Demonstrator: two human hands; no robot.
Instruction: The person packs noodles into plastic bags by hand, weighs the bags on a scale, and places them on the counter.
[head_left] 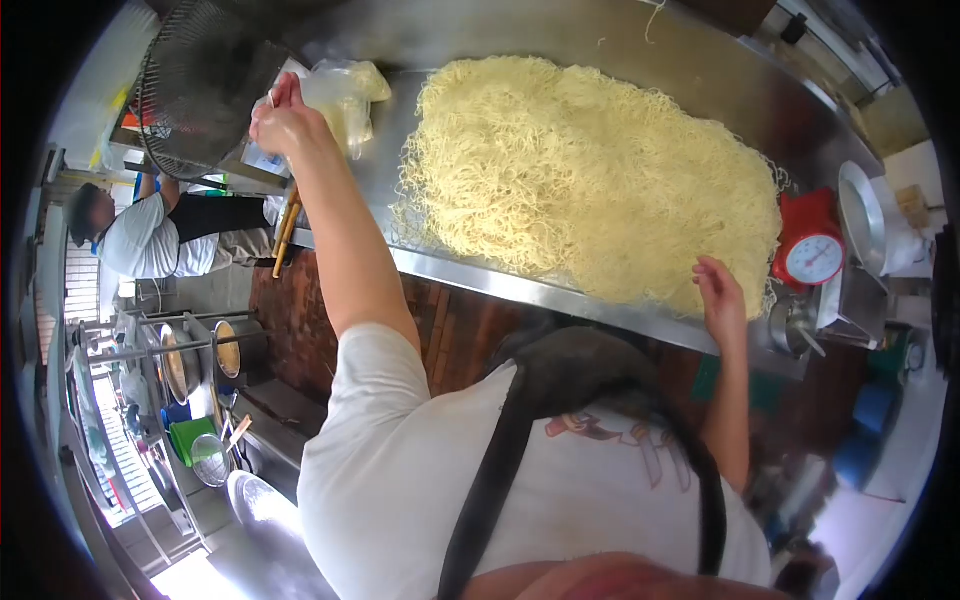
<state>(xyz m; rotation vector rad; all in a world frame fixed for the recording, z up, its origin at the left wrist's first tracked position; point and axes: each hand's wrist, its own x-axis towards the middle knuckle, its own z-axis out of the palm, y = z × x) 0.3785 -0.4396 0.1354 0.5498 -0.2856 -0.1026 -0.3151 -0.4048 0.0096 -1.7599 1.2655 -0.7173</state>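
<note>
A wide mound of pale yellow noodles [590,180] covers much of the metal worktop. My left hand [285,122] is raised at the upper left, beyond the mound's left end, with its fingers curled. Something small and white shows at the fingertips, too small to name. Beside this hand lies a clear plastic bag [345,100] with pale yellow contents. At the mound's lower right edge is my right hand [718,290], its fingers loosely bent and apart, holding nothing visible. Whether it touches the noodles I cannot tell.
A red dial scale [808,245] stands right of the noodles, near a metal pan [790,325]. A black fan [190,90] is at the upper left. Below it a co-worker [160,232] stands in a dark apron. Racks with pots and a strainer [210,460] fill the lower left.
</note>
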